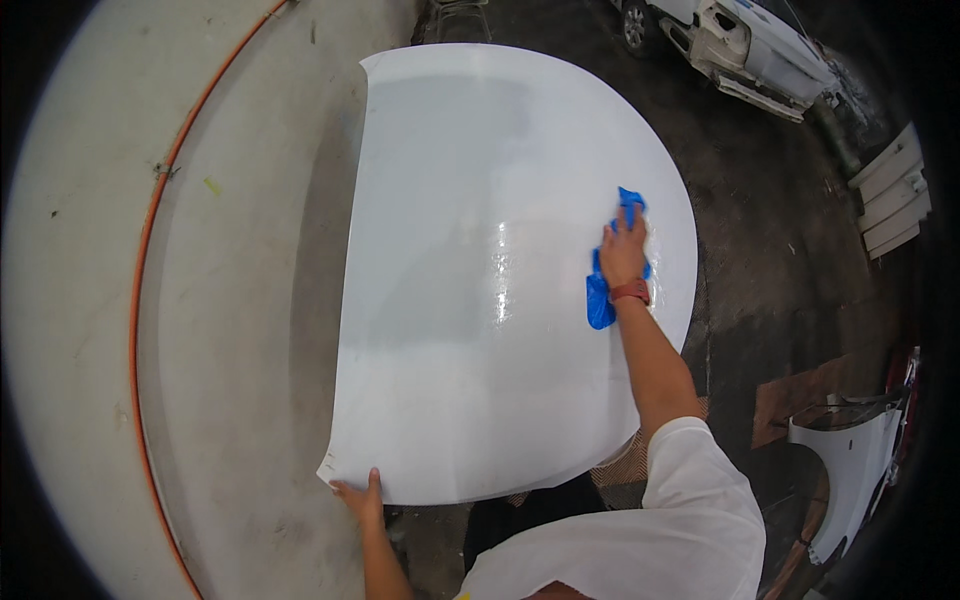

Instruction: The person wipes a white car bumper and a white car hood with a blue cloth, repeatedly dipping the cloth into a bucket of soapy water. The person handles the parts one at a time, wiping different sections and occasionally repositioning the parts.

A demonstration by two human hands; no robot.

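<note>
A white car hood lies in front of me, its broad face turned up. My left hand grips its near left corner, with the thumb on top and the other fingers partly hidden by the edge. Toward the right edge of the hood, my right hand presses a crumpled blue cloth against the surface. Parts of the cloth stick out past the fingertips and beside the wrist. A wet-looking shine shows around that hand.
Along the left wall runs an orange hose. A partly stripped car stands at the far right. White panels lean at the right side, and a white fender stands at the near right by a brown board.
</note>
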